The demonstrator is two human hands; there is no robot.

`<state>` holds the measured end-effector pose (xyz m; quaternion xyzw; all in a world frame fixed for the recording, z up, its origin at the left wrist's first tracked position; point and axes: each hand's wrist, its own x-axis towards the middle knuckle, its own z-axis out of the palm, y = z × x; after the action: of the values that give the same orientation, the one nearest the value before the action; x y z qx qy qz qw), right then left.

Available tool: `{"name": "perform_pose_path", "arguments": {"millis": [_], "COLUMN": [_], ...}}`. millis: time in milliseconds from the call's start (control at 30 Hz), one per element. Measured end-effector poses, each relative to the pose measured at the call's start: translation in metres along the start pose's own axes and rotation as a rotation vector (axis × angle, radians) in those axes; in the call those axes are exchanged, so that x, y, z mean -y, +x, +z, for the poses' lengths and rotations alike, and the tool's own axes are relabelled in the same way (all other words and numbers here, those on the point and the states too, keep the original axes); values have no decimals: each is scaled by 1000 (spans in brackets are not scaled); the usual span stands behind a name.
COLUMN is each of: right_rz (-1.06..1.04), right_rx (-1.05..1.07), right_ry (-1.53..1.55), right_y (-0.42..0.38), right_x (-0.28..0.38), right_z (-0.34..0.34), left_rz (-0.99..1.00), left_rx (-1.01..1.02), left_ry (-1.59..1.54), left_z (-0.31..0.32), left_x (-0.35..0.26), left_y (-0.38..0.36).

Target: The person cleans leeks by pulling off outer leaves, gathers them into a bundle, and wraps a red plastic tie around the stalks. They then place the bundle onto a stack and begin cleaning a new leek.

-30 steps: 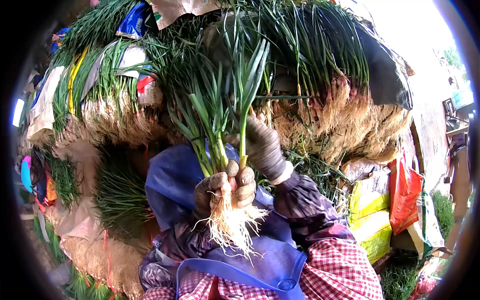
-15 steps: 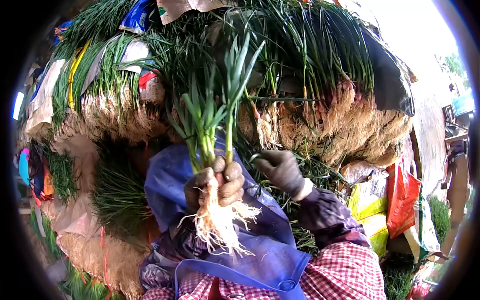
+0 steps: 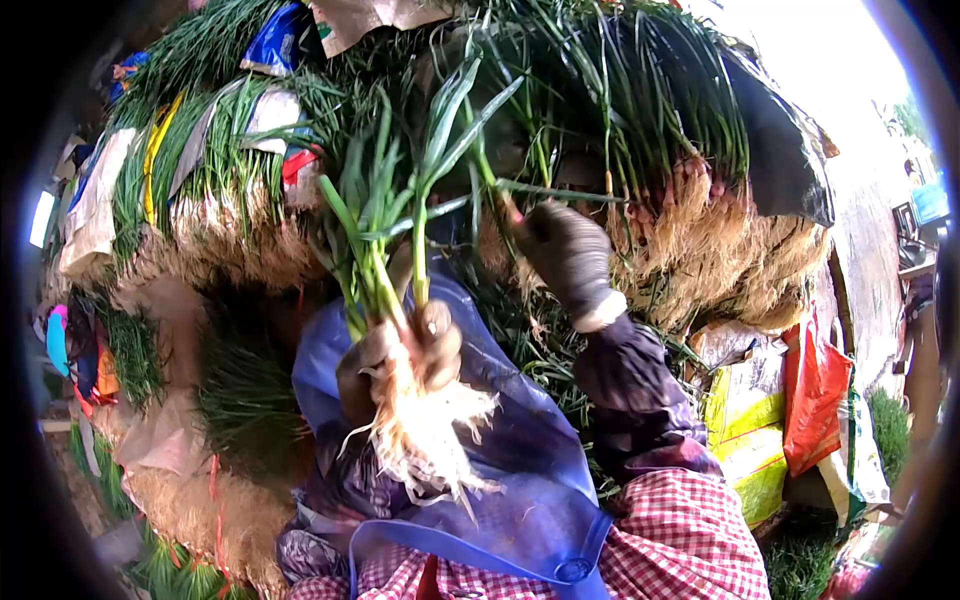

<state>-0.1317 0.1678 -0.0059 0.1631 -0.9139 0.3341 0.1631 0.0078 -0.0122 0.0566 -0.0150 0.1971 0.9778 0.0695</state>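
My left hand (image 3: 400, 355), in a muddy glove, grips a small bunch of green onions (image 3: 400, 230) near the base. Their pale tangled roots (image 3: 425, 440) hang below my fist and the green leaves stand up above it. My right hand (image 3: 565, 250), also gloved, reaches up and forward into the big stack of onion bundles (image 3: 640, 140). Its fingers are curled around a stalk at the rooted end of a bundle. A blue apron (image 3: 510, 480) covers my lap under both hands.
Bundled green onions with straw-coloured roots (image 3: 230, 230) are piled high ahead and to the left, mixed with sacks and plastic. A black sheet (image 3: 770, 140) covers the pile's right side. Yellow and red bags (image 3: 790, 400) stand at the right. My red checked sleeve or skirt (image 3: 690, 540) is at the bottom.
My right hand left the held bunch, dropped to the right, then rose into the pile. My left hand drifted left with the bunch tilting left.
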Motion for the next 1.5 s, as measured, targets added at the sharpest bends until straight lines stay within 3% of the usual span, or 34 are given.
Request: {"name": "perform_pose_path", "arguments": {"millis": [33, 100, 133, 167, 200, 300, 367, 400, 467, 567, 600, 633, 700, 733, 767, 800, 833, 867, 933, 967, 1000, 1033, 1067, 1100, 1133, 1167, 1233, 1267, 1300, 1333, 1367, 1400, 1433, 1500], "right_rz": [75, 20, -93, -206, -307, -146, -83, -141, -86, -75, -12, 108, -102, 51, 44, 19, -8, 137, 356, 624, 673, 591, 557, 603, 316, -168, -254, 1, -67, 522, 537, 669, 654, 641], "right_rx": [-68, -109, -28, 54, 147, 75, 76, 133, 458, 303, 25, 43, 160, 390, 589, 611, 636, 664, 666, 474, 341, 398, 427, 639, 1016, 1280, 1619, 1431, 916, 808, 660, 656, 666, 429], "right_ry": [240, 415, 346, 276, 142, 381, 209, 311, 628, -64, 283, 378, 567, 755, 363, 383, 403, 726, 1065, 1300, 1475, 1573, 1318, 861, 188, -429, -478, -484, -26, 587, 863, 898, 1106, 1269], "right_y": [-3, -25, -37, -49, -60, -55, -33, -33, -40, -23, -19, -16, -21, -30, -21, -20, -22, -30, -30, -36, -40, -44, -54, -62, -81, -100, -98, -76, -69, -48, -36, -19, -11, -11], "right_x": [13, 30, 38, 46, 52, 43, 54, 50, 26, 8, 4, 1, 9, 18, 49, 48, 43, 37, 44, 40, 24, 2, -11, -20, -41, -62, -42, -11, -9, 11, 13, 27, 22, 34], "right_z": [-16, -26, -29, -29, -26, -36, -52, -37, -3, -7, -8, -13, -10, -5, -31, -26, -19, -13, -39, -46, -56, -61, -66, -70, -57, -43, -47, -53, -56, -55, -36, -33, -13, 17], "left_rz": [6, -116, -177, -114, -101, -108, -128, -134, -162, -218, -190, -168, -143, -237, -327, -296, -265, -227, -242, -171, -130, -94, -151, -112, -120, -124, -135, -140, -148, -134, -148, -161, -170, -171], "left_rx": [-14, -84, -119, -312, -395, -339, -361, -329, -273, -38, -77, -107, -162, -186, -209, -365, -372, -379, -448, -452, -300, -148, -87, -55, -49, -36, 10, 24, 37, 44, 43, 44, 41, 43], "left_ry": [4, 18, 21, 207, 117, 126, 161, 144, 156, -52, 8, 72, 153, 205, 259, 380, 371, 365, 413, 310, 250, 190, 161, 129, 109, 89, 92, 84, 79, 108, 116, 126, 134, 128], "left_z": [-3, -25, -33, -34, -42, -62, -63, -53, -35, -48, -46, -42, -25, -28, -31, -25, -27, -34, -36, -26, -38, -53, -58, -43, -37, -35, -37, -40, -41, -36, -33, -31, -28, -22], "left_x": [3, 8, 10, 17, 25, 26, 24, 25, 24, 23, 23, 23, 23, 23, 22, 26, 29, 30, 18, 21, 21, 21, 18, 17, 16, 17, 17, 19, 21, 23, 24, 24, 23, 21], "left_y": [4, 12, 18, 20, 23, 17, 10, 9, 8, 8, 4, 3, 0, -2, -5, -6, -8, -9, -9, -5, -1, 1, 1, 1, -1, 0, 1, 2, 1, 1, 1, -1, -3, -4]}}
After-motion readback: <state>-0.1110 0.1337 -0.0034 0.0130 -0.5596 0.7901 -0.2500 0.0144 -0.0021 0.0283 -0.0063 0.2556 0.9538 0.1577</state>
